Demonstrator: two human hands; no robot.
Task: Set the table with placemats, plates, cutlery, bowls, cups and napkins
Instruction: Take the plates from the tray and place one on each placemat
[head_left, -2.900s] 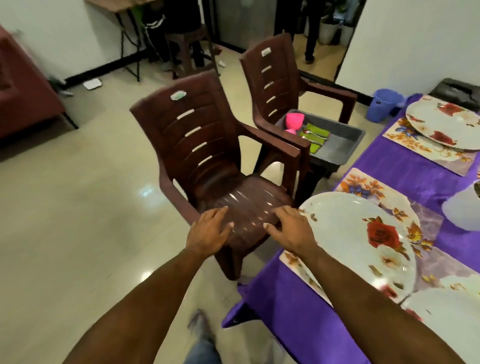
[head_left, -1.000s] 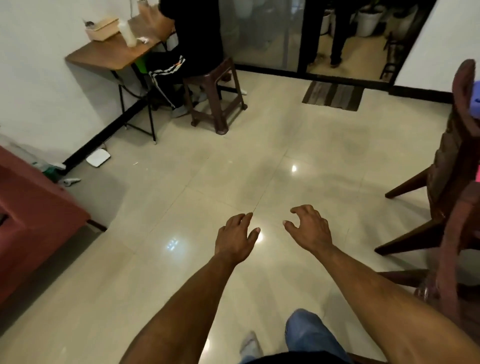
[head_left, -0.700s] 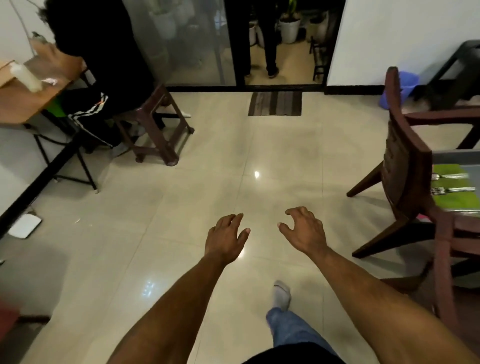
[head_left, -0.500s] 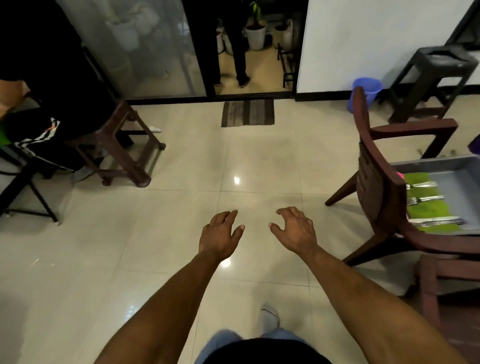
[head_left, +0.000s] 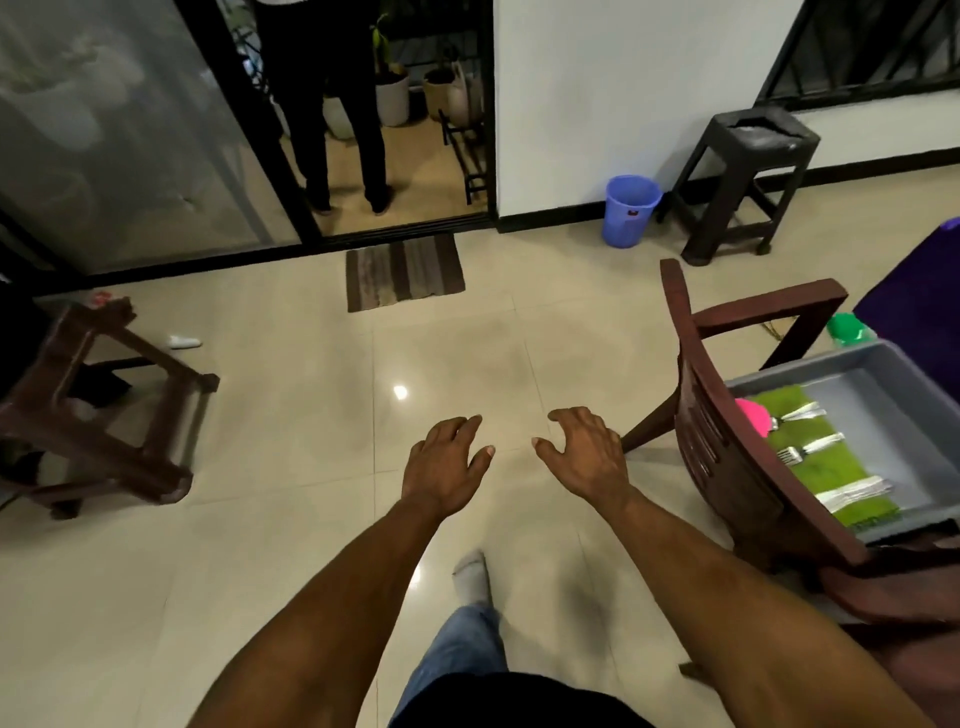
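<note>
Two hands, left (head_left: 447, 467) and right (head_left: 587, 457), held out over the floor (head_left: 291, 364), fingers loosely curled, holding nothing. Grey tray (head_left: 893, 395) on a brown chair (head_left: 727, 467), right of the hands: green napkin (head_left: 826, 478) with forks (head_left: 810, 447) lying on it, pink cup (head_left: 753, 418) at its near end. Purple tablecloth (head_left: 919, 306) beyond.

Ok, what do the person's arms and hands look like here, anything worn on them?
Both forearms are bare to the bottom edge of the picture, with no sleeves in view. The left hand and right hand wear no gloves, and no rings, watch or bands show on the hands or wrists.
</note>
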